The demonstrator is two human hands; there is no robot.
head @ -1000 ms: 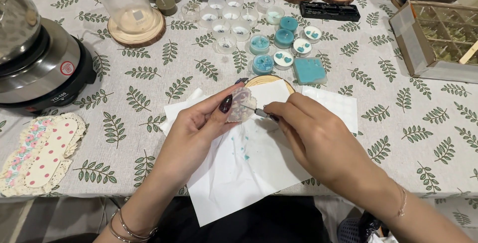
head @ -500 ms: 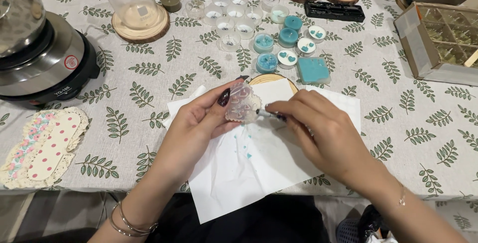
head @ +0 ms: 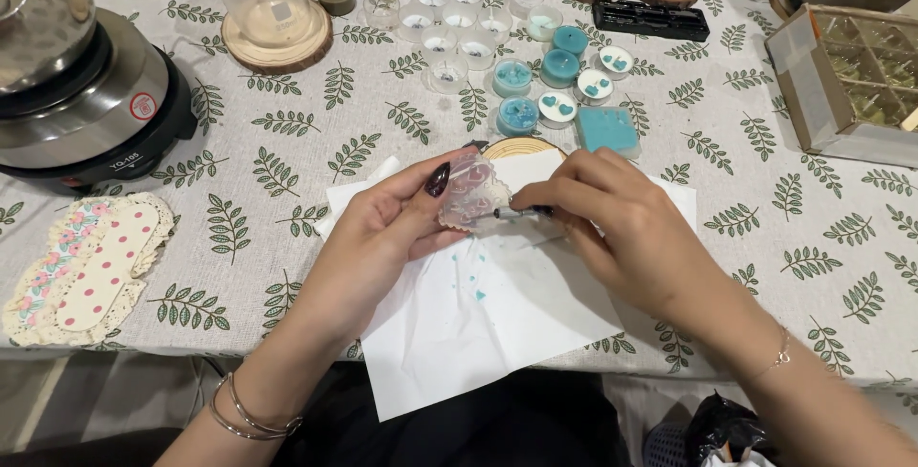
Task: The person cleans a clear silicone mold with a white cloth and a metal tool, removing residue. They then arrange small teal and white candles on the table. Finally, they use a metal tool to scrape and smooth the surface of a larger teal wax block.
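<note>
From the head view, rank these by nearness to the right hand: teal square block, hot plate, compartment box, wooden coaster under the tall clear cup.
From the right hand:
1. Teal square block, just above it.
2. Compartment box, upper right.
3. Wooden coaster, upper left.
4. Hot plate, far left edge.

Centre frame, a small clear silicone mould sits tilted on edge above the white paper; a thin metal tool lies level, tip touching the mould's lower right.
</note>
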